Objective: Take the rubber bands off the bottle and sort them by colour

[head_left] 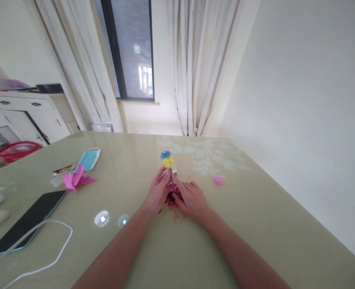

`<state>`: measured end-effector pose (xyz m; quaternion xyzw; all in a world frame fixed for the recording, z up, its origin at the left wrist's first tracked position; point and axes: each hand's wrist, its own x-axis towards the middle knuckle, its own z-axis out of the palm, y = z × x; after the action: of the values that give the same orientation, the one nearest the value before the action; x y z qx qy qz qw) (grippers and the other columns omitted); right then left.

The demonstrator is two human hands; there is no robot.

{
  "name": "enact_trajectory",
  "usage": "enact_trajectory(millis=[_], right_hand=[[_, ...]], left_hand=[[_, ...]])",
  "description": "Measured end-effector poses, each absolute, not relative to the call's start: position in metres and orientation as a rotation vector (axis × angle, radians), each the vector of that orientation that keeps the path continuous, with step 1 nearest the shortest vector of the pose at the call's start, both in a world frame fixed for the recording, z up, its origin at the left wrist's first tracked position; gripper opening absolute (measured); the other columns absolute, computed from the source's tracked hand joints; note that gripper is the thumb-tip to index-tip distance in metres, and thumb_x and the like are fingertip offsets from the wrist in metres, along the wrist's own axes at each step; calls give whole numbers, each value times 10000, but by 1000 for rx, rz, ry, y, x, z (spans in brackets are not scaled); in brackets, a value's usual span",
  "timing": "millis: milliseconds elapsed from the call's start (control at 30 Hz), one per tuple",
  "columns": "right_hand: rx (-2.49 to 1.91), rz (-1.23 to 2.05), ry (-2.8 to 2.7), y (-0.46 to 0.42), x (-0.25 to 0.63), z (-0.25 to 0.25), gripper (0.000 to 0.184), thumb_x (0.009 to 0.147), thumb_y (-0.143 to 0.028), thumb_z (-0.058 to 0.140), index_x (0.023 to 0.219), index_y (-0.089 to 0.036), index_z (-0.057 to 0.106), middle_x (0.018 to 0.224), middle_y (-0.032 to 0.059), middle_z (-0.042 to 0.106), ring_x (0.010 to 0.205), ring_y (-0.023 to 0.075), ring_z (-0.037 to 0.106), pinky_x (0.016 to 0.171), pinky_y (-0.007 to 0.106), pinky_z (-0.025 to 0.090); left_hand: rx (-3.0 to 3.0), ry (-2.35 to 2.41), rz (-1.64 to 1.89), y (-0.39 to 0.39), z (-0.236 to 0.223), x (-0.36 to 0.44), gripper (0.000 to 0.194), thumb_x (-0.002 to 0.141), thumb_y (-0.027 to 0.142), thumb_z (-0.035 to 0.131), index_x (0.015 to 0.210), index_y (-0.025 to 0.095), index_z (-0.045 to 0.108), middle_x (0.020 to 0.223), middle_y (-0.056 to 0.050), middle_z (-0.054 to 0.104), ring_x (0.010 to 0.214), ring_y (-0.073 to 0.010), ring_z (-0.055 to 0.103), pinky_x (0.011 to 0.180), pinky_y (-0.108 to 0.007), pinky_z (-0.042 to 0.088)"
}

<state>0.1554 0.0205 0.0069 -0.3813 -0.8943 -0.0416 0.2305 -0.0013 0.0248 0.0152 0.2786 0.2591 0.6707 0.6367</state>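
Note:
A small object with a rounded blue top and a yellow middle [167,161] stands out beyond my fingertips; it may be a little doll, but its lower part is hidden. My left hand [157,190] is closed round its near end, thumb on top. From the other side, my right hand [193,201] has its index finger pressed against that same near end, by a small whitish bit, with the other fingers curled. Its thumb reaches down over a heap of tiny pink, black and red bits [173,196], which look like little rubber bands. Both palms hide part of this heap.
A pink round item [218,180] lies to the right. On the left are a blue face mask [88,159], folded pink paper [76,180], a dark tablet [29,220] and a white cable [61,249]. The table's right edge runs beside the wall.

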Motion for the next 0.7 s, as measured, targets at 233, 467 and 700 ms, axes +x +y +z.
enact_trajectory(millis=[233,467,700], right_hand=[[-993,-153,-2423,21,156,8,684,1028,-259,558,1634,-163,255,1122,125,764,961,256,695,870,387,454],[-953,-156,-2401,21,157,7,520,1038,-252,543,1535,-146,432,1108,130,766,948,243,692,874,372,438],[-915,-153,-2378,20,157,7,317,1036,-254,543,1337,-166,589,1013,96,771,893,222,689,837,361,428]], left_hand=[[628,606,1561,25,15,-2,403,759,366,892,1063,236,663,981,-14,759,876,-170,717,787,-297,539],[605,604,1573,25,17,-4,417,743,363,906,1052,228,662,990,-14,764,856,-151,703,772,-282,539],[570,606,1595,27,18,-7,435,750,358,902,1080,239,646,1018,-19,762,868,-154,713,801,-282,535]])
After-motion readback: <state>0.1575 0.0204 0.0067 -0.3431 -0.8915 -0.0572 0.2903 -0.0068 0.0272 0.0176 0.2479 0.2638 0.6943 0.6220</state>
